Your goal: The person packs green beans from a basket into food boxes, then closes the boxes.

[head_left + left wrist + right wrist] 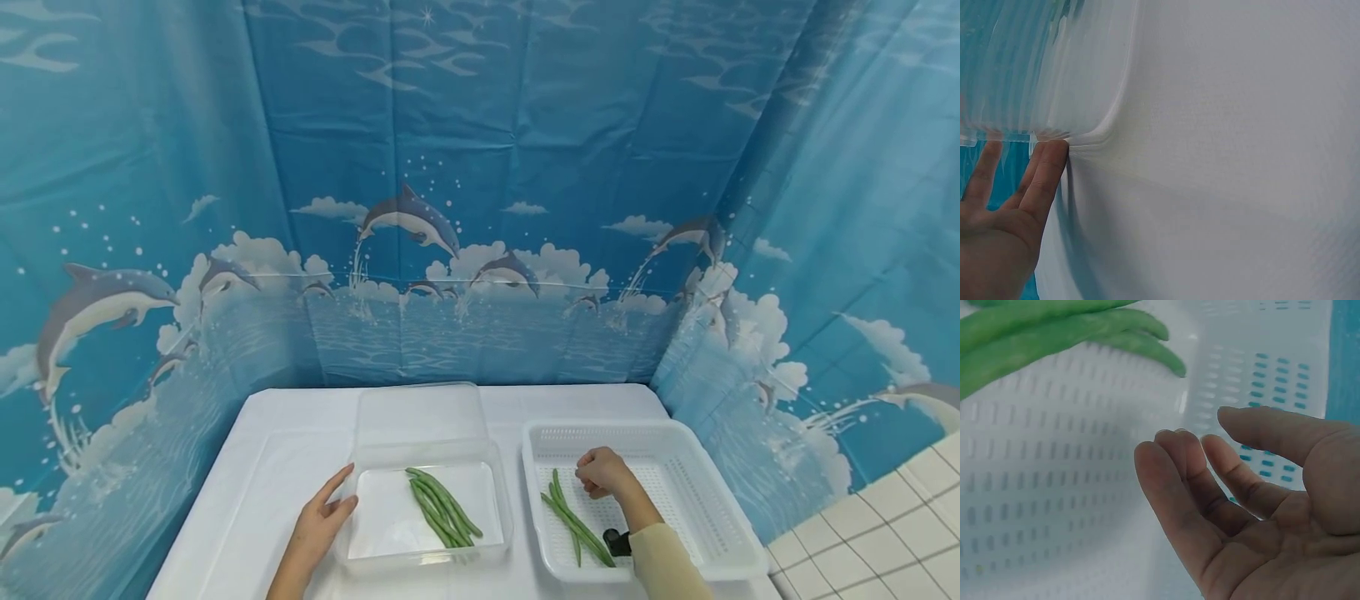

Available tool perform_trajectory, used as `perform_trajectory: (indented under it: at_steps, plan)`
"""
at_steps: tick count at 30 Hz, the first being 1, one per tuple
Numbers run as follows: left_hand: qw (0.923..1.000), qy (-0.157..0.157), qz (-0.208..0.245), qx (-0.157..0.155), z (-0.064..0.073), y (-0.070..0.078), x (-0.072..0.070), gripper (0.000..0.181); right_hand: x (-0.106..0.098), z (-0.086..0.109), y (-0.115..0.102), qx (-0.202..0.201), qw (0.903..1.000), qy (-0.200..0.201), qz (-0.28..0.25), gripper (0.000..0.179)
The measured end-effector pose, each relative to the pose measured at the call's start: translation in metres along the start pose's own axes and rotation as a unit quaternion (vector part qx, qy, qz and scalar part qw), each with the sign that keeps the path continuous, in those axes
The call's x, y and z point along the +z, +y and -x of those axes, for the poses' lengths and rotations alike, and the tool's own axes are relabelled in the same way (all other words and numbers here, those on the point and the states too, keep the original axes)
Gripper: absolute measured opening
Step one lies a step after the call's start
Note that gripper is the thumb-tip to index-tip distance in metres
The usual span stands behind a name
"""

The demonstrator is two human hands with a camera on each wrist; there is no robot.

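A clear plastic box (382, 508) holds a small bundle of green beans (442, 507). My left hand (318, 525) is at the box's left side, and in the left wrist view its extended fingers (1047, 175) touch the clear plastic edge. Over the white perforated basket (720, 508) hovers my right hand (603, 472). Its fingers are loosely bent with nothing between them, and a gap shows between thumb and fingers (1160, 481) in the right wrist view. A few green beans (576, 527) lie crossed in the basket's left part, apart from that hand.
Behind the box lies a clear lid (420, 421), seemingly joined to its back edge. Box and basket stand side by side on a white-covered table (288, 425). A blue dolphin-print curtain (480, 167) surrounds the table at the back and sides. White tiles (877, 533) show at the right.
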State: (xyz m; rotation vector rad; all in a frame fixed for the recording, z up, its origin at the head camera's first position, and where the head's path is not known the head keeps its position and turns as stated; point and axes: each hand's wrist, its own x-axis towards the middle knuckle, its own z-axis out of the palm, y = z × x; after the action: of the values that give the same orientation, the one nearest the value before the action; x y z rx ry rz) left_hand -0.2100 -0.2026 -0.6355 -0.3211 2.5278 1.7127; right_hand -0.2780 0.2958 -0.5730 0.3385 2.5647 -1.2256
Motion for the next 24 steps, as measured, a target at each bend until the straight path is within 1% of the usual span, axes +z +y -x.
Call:
perform_trajectory:
  at_steps: [2,5,9,13,19,24]
  plan:
    - [1.0000,-0.001,0.000,0.002,0.000,0.000,0.000,0.062,0.000,-0.001,0.006,0.004,0.9999,-0.008,-0.006,0.013]
    - [1.0000,0.001,-0.001,0.001,-0.001,-0.001,0.001,0.062,0.002,-0.004,0.013,0.010,0.9998,-0.015,-0.001,0.013]
    - [1.0000,0.003,-0.002,0.002,-0.001,-0.002,0.001,0.062,0.007,-0.008,0.017,0.017,0.9995,-0.019,0.019,0.017]
    - [1.0000,0.003,-0.002,0.004,-0.001,-0.003,0.001,0.062,0.011,-0.008,0.016,0.011,0.9992,-0.024,0.030,0.018]
    - [1.0000,0.002,0.002,0.001,-0.001,-0.003,0.001,0.062,0.019,-0.005,0.009,-0.002,0.9992,-0.035,0.021,0.014]
    - [1.0000,0.002,0.006,0.002,0.000,-0.001,0.001,0.062,0.028,-0.004,0.002,-0.006,0.9986,-0.045,0.027,0.014]
